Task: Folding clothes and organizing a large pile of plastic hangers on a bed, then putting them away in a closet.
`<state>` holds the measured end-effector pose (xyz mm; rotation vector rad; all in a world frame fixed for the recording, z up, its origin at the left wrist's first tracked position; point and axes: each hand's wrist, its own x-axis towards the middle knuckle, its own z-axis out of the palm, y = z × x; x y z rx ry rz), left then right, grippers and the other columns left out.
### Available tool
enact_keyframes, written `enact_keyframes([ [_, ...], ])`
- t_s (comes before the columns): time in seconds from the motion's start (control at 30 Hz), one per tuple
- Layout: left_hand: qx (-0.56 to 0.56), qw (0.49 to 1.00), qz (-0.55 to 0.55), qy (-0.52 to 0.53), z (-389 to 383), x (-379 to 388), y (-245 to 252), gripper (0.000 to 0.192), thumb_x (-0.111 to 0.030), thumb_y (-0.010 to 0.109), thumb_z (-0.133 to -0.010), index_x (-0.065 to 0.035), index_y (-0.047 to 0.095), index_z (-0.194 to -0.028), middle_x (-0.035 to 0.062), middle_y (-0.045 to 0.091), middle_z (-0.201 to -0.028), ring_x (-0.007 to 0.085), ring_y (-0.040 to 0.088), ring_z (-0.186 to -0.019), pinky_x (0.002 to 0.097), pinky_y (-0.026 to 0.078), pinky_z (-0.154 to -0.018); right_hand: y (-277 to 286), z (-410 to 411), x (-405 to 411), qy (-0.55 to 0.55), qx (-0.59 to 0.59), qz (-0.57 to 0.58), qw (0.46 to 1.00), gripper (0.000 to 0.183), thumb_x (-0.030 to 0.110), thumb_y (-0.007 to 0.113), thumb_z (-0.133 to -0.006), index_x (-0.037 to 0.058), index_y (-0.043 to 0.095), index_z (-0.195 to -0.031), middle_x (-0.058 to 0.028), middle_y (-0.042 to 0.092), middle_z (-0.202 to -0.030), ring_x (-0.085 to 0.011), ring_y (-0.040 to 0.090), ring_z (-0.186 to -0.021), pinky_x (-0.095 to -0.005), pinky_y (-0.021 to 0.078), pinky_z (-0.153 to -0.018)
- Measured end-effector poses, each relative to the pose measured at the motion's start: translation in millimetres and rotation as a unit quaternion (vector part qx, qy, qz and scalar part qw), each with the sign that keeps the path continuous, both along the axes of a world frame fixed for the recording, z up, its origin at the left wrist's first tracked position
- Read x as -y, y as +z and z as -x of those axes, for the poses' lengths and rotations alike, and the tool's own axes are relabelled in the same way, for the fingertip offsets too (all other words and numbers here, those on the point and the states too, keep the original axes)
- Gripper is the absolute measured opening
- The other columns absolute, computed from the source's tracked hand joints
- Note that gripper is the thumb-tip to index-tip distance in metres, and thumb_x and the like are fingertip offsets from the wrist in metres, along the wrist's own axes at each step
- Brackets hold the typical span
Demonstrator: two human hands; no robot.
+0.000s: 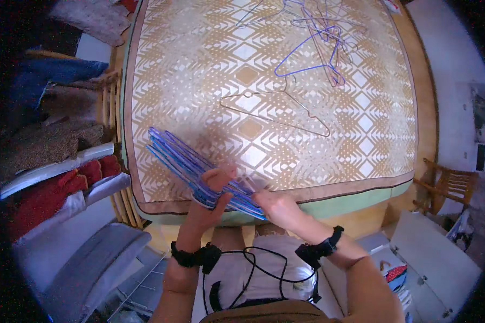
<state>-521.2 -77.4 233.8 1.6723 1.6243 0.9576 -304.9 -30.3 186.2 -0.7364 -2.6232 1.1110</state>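
A thick bundle of blue and purple wire clothes hangers (178, 161) lies slantwise over the near left part of the bed. My left hand (216, 187) is closed around its middle, the thumb across the near side. At the bundle's right end, my right hand (277, 208) has its fingers closed on the hanger ends; blur hides how many it grips. Beyond both hands, a single gold-coloured wire hanger (262, 119) lies flat on the patterned bedspread. Farther off, a blue hanger (303, 56) rests against a loose tangle of wire hangers (321, 24).
Left of the bed stands a wooden slatted rack (113, 101) near jeans (64, 70) and red cloth (76, 181). A grey padded chair (101, 266) is at the lower left. On the right are a wooden chair (452, 185) and a white cabinet (428, 258). Black cables (262, 278) join my wristbands.
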Motion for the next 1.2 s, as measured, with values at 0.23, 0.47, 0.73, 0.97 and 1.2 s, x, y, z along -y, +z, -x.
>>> enact_keyframes([
  [0.23, 0.026, 0.999, 0.007, 0.036, 16.8, 20.5, -8.0, 0.038, -0.006, 0.056, -0.08, -0.004, 0.052, -0.117, 0.0082, 0.055, -0.094, 0.0229, 0.052, -0.086, 0.0352, 0.042, -0.078, -40.9, 42.3, -69.1, 0.253, -0.086, 0.258, 0.929, 0.019, 0.016, 0.049, -0.086, 0.0034, 0.061, -0.094, -0.0173, 0.062, -0.086, -0.0305, 0.06, -0.073, -0.042, 0.047, -0.067],
  [0.47, 0.049, 0.987, 0.074, 0.135, 9.4, 42.9, -22.2, 0.032, -0.012, 0.047, -0.091, -0.0012, 0.049, -0.121, 0.0044, 0.056, -0.08, 0.0163, 0.053, -0.078, 0.0349, 0.042, -0.078, -169.3, 62.5, -227.8, -0.383, 0.08, 0.056, 0.919, 0.036, 0.028, 0.043, -0.089, 0.0024, 0.052, -0.112, -0.0224, 0.063, -0.092, -0.0405, 0.059, -0.088, -0.046, 0.0464, -0.08],
  [0.73, 0.106, 0.969, 0.092, 0.204, 14.7, 58.2, -25.3, 0.033, -0.008, 0.049, -0.088, -0.0017, 0.051, -0.12, 0.0032, 0.053, -0.078, 0.0186, 0.049, -0.074, 0.0329, 0.04, -0.077, -204.8, 23.1, -190.1, -0.352, 0.261, 0.033, 0.898, 0.031, 0.034, 0.057, -0.071, 0.0046, 0.067, -0.072, -0.0186, 0.064, -0.074, -0.0358, 0.062, -0.073, -0.0426, 0.05, -0.069],
  [0.97, 0.096, 0.967, 0.145, 0.186, 29.7, 71.4, -22.9, 0.036, -0.009, 0.051, -0.086, -0.0042, 0.051, -0.122, 0.0061, 0.058, -0.088, 0.0194, 0.052, -0.077, 0.0326, 0.04, -0.079, -38.0, 11.9, -68.1, -0.246, -0.009, 0.065, 0.967, 0.012, 0.006, 0.053, -0.081, 0.003, 0.059, -0.091, -0.0183, 0.061, -0.083, -0.0324, 0.061, -0.074, -0.0386, 0.0495, -0.066],
  [1.2, 0.021, 0.99, 0.047, 0.132, 1.8, 28.4, 35.7, 0.044, -0.016, 0.052, -0.087, -0.0064, 0.046, -0.129, 0.0116, 0.058, -0.106, 0.0228, 0.053, -0.08, 0.0361, 0.039, -0.084, 47.8, 61.9, -34.5, 0.157, -0.071, -0.004, 0.985, 0.009, 0.009, 0.053, -0.075, 0.0049, 0.057, -0.082, -0.0131, 0.055, -0.073, -0.0309, 0.057, -0.072, -0.0401, 0.0474, -0.065],
])
